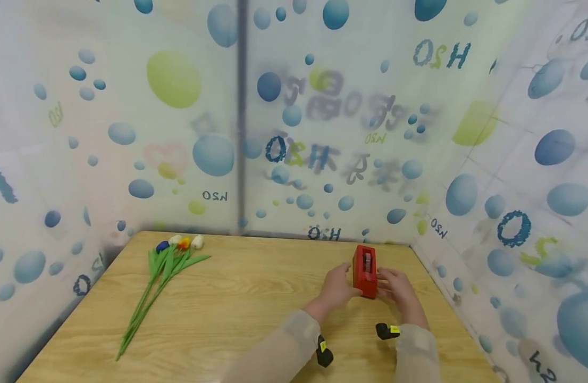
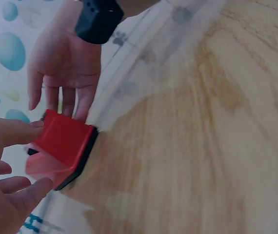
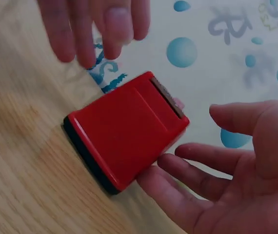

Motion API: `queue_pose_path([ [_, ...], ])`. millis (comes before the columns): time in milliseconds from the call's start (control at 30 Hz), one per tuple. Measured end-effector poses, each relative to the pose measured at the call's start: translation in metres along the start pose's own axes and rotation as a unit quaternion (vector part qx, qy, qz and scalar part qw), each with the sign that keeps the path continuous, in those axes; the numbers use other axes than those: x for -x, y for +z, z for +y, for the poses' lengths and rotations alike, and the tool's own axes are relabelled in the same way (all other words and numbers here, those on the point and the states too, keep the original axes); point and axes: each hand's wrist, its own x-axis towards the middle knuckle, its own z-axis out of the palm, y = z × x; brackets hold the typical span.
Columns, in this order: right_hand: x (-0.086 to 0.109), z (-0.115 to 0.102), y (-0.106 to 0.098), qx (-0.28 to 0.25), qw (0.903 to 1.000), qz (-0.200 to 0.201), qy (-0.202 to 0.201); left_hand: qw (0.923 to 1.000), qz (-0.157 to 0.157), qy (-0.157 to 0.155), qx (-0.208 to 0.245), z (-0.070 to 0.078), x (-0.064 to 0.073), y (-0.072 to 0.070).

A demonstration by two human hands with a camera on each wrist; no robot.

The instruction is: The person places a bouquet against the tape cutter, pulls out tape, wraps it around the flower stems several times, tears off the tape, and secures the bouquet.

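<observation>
Spanning the near side of the wood-grain table (image 1: 255, 308): two forearms in pale sleeves, left sleeve (image 1: 275, 348) and right sleeve (image 1: 417, 351). Small black device with a yellow label at each wrist, left device (image 1: 324, 352) and right device (image 1: 387, 331).

Left hand (image 1: 337, 287) is at the left side of a red tape dispenser (image 1: 366, 274), thumb by the near corner, thumb and fingers spread wide. Right hand (image 1: 400, 290) is on the other side, fingers loosely bent and apart, fingertips at or just beside the red wall; contact hard to confirm. Neither hand has a closed grip on it.

Dispenser sits upright between the hands, right part of the table, dark base down, roll in the top slot. Right wrist view gives a smooth red side plus a brownish strip along the upper edge.

Well apart, table's left: tulips (image 1: 167, 260), green stems angled toward the near left, heads blue, white and orange-yellow near the far edge.

Behind: white sheeting (image 1: 294, 213) with blue and green dots, mirrored "H2O" lettering, blurry grey characters. Grey vertical strip (image 1: 242, 117) left of middle.
</observation>
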Motion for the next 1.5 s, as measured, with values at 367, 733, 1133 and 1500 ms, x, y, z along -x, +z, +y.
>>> queue_pose_path([
  [367, -0.010, 0.025, -0.003, -0.095, 0.9951, -0.023, 0.010, 0.9989, 0.001, 0.044, -0.016, -0.011, -0.009, 0.024],
  [733, -0.014, 0.027, -0.002, -0.085, 0.9962, -0.021, 0.001, 0.9984, 0.018, 0.041, -0.034, -0.019, -0.011, 0.034],
  [1133, -0.015, 0.026, 0.002, -0.054, 0.9983, -0.020, -0.013, 0.9966, 0.059, 0.046, -0.035, -0.020, -0.012, 0.028],
  [1500, -0.017, 0.025, 0.017, -0.044, 0.9979, -0.038, -0.026, 0.9967, 0.073, 0.029, -0.019, -0.024, -0.008, 0.008],
])
